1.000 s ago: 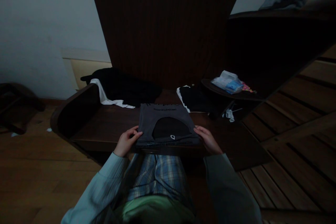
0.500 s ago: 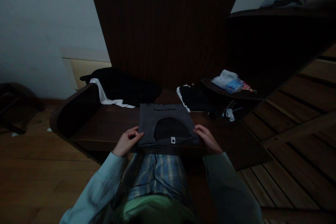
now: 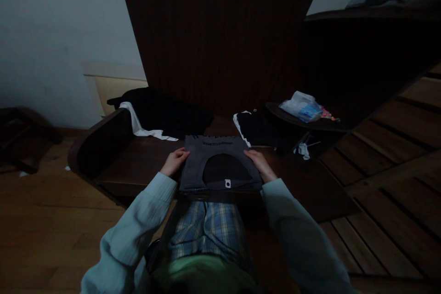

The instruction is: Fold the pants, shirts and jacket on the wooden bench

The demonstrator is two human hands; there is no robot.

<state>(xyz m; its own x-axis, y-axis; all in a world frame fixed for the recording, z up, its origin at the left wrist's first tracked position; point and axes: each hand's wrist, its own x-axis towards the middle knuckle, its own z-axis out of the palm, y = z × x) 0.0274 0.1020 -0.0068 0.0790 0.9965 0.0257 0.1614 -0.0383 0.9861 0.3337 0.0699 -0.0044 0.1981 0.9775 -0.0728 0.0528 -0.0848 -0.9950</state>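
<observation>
A folded dark grey T-shirt [image 3: 195, 167] lies on the front of the dark wooden bench [image 3: 138, 158], its round neckline and small white label facing me. Dark lettering runs across its far part. At the shirt's left edge, my left hand [image 3: 175, 161] pinches the cloth between thumb and fingers. My right hand [image 3: 261, 164] grips the opposite edge the same way, with some fingertips hidden beneath the fabric.
Behind on the left is a heap of black clothing [image 3: 165, 112] with a white garment [image 3: 136, 121]. A folded black-and-white garment [image 3: 255, 128] lies back right. A plastic packet [image 3: 301, 106] rests on a small shelf [image 3: 285, 117]. Wooden slats [image 3: 386, 211] stand at right.
Both hands have slid away from me along the shirt's side edges, toward its far part. The shirt stays in about the same place on the bench.
</observation>
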